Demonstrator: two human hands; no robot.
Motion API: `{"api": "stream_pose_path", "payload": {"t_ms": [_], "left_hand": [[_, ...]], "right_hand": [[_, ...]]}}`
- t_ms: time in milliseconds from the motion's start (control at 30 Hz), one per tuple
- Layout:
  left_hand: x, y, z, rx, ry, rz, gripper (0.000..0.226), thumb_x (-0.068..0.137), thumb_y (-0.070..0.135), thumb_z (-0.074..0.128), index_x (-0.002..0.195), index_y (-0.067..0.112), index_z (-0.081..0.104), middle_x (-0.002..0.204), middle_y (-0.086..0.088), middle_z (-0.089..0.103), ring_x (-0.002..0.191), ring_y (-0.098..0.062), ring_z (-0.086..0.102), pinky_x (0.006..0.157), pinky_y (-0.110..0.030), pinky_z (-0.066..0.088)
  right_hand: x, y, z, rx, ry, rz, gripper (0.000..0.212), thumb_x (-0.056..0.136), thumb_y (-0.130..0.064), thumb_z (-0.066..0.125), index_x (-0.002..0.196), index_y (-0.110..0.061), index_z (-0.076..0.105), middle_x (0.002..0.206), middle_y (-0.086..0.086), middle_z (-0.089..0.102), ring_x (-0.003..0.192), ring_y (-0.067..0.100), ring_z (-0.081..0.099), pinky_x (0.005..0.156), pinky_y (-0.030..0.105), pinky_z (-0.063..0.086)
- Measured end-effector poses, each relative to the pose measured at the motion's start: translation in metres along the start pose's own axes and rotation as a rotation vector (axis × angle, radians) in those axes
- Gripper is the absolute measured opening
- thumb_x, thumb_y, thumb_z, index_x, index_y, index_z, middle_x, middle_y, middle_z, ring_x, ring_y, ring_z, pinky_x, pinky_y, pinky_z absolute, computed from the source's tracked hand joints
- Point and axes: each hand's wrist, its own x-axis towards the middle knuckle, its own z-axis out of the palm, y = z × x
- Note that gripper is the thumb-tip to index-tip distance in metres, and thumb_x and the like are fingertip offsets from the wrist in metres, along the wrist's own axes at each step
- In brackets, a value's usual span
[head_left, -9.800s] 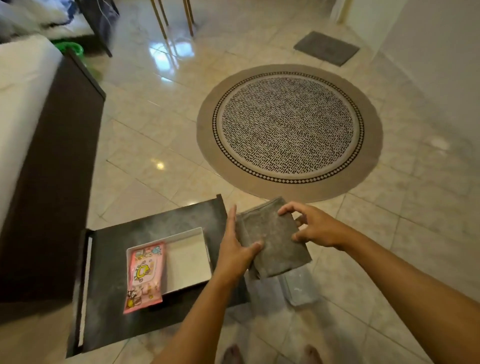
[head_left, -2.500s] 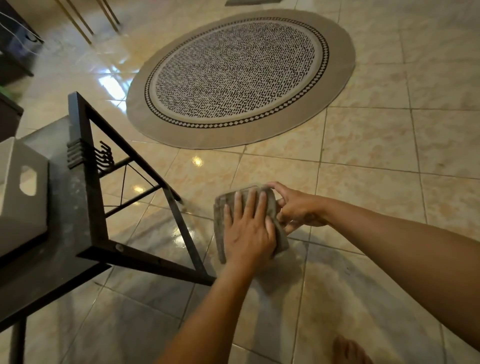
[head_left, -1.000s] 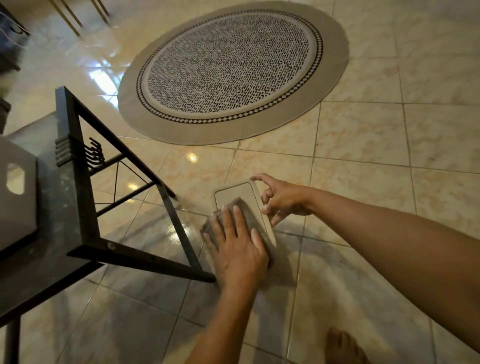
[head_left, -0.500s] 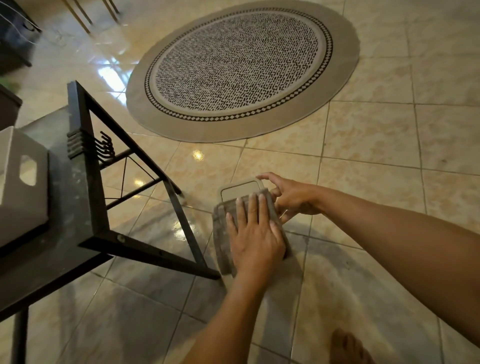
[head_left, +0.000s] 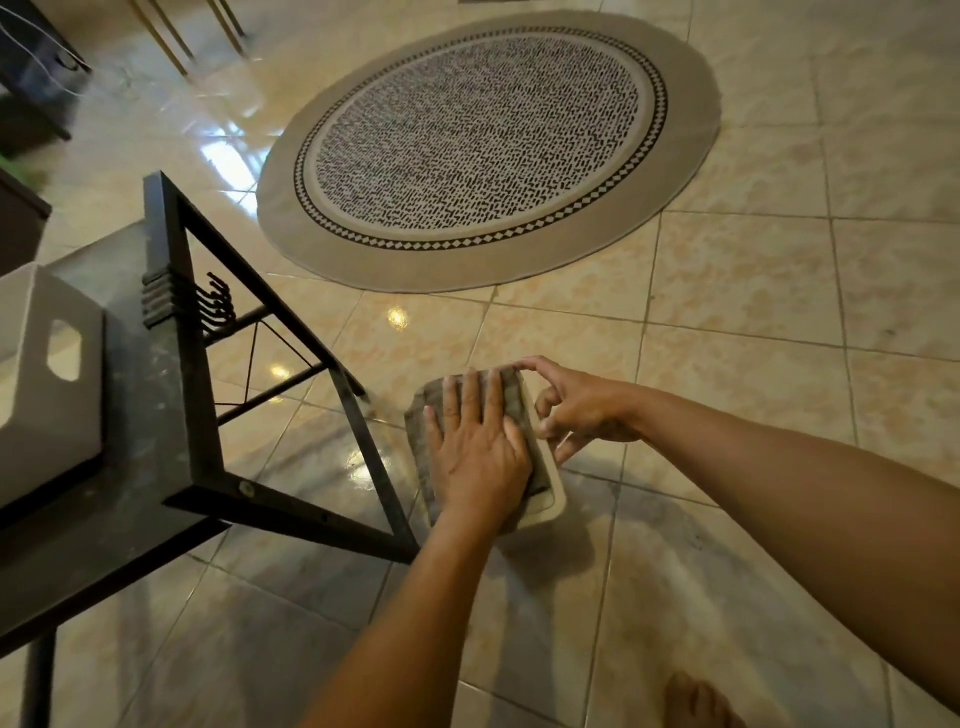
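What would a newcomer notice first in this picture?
At the centre, the left hand presses a grey cloth flat on a beige lid, which the right hand grips by its edge. Behind them a round patterned rug lies on the tiled floor; a black metal-framed table stands at the left.

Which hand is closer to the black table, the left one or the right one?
Left. The left hand lies flat on the grey cloth, close beside the black table; the right hand grips the beige tray at its edge away from the table, farther off.
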Motion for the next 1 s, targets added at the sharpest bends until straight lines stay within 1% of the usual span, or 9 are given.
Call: {"api": "stream_pose_path", "payload": {"t_ms": [67,200,333,500,633,733,800,900,1000], "left_hand": [[-0.026,0.011,0.001,-0.006,-0.031,-0.012,0.074,0.088,0.05,-0.009,0.156,0.023,-0.02,0.162,-0.004,-0.029,0.148,-0.028,-0.031,0.121,-0.054,-0.011],[-0.021,0.027,0.01,0.036,-0.044,0.075,0.07,0.091,0.05,-0.007,0.156,0.026,-0.019,0.164,-0.001,-0.025,0.148,-0.027,-0.03,0.12,-0.053,-0.014],[-0.002,0.0,-0.005,-0.008,-0.038,-0.082,0.078,0.084,0.052,-0.007,0.155,0.021,-0.022,0.164,-0.004,-0.027,0.147,-0.029,-0.031,0.121,-0.056,-0.013],[-0.069,0.044,0.014,-0.006,-0.058,-0.128,0.071,0.092,0.046,0.001,0.152,0.021,-0.027,0.158,-0.005,-0.037,0.143,-0.029,-0.038,0.116,-0.056,-0.022],[-0.044,0.044,0.017,-0.044,0.054,-0.101,0.069,0.092,0.045,0.003,0.156,0.024,-0.01,0.163,-0.001,-0.021,0.15,-0.026,-0.022,0.118,-0.053,-0.017],[-0.022,0.023,0.007,0.019,0.018,0.029,0.064,0.098,0.044,0.008,0.156,0.028,-0.012,0.165,0.003,-0.019,0.15,-0.022,-0.023,0.121,-0.054,-0.012],[-0.016,0.011,0.001,0.047,-0.016,0.156,0.063,0.102,0.044,0.015,0.157,0.029,-0.011,0.165,0.006,-0.018,0.15,-0.019,-0.023,0.122,-0.054,-0.008],[-0.012,-0.008,-0.007,0.12,-0.091,0.34,0.062,0.102,0.049,0.012,0.156,0.033,-0.015,0.164,0.011,-0.021,0.148,-0.015,-0.028,0.122,-0.054,-0.009],[-0.009,-0.017,-0.013,0.157,-0.13,0.485,0.062,0.102,0.051,0.011,0.155,0.036,-0.016,0.163,0.013,-0.02,0.145,-0.008,-0.033,0.121,-0.049,-0.016]], "right_hand": [[0.001,0.001,0.0,-0.008,-0.01,0.016,0.094,0.087,0.019,0.053,0.151,-0.041,0.021,0.09,0.011,0.055,0.074,0.021,0.065,0.065,0.042,0.062],[0.002,0.003,0.0,-0.035,-0.024,-0.002,0.098,0.082,0.022,0.049,0.151,-0.043,0.022,0.132,0.022,0.051,0.1,0.035,0.067,0.075,0.052,0.062],[0.001,0.004,0.001,0.009,-0.001,-0.018,0.092,0.088,0.016,0.055,0.152,-0.04,0.021,0.088,0.012,0.053,0.073,0.022,0.063,0.067,0.042,0.062],[0.003,0.009,-0.004,0.016,-0.018,-0.02,0.094,0.085,0.021,0.052,0.152,-0.039,0.023,0.08,0.008,0.046,0.066,0.018,0.055,0.068,0.044,0.061],[0.0,0.012,-0.003,0.054,0.043,-0.031,0.092,0.088,0.02,0.049,0.151,-0.039,0.019,0.087,0.012,0.046,0.069,0.021,0.055,0.07,0.045,0.061],[-0.008,0.014,-0.006,0.136,0.099,0.012,0.083,0.092,0.012,0.054,0.147,-0.04,0.02,0.095,0.015,0.051,0.071,0.022,0.063,0.07,0.045,0.063],[-0.012,0.012,-0.014,0.127,0.144,0.056,0.064,0.097,-0.005,0.058,0.143,-0.04,0.03,0.104,0.018,0.055,0.079,0.026,0.067,0.07,0.043,0.062],[-0.005,0.007,-0.037,-0.168,0.343,-0.006,0.036,0.101,-0.026,0.051,0.136,-0.034,0.047,0.118,0.01,0.055,0.098,0.024,0.059,0.079,0.038,0.053],[0.006,0.003,-0.04,-0.351,0.38,-0.13,0.036,0.103,-0.024,0.045,0.138,-0.029,0.052,0.123,0.009,0.057,0.105,0.019,0.053,0.087,0.031,0.039]]}}
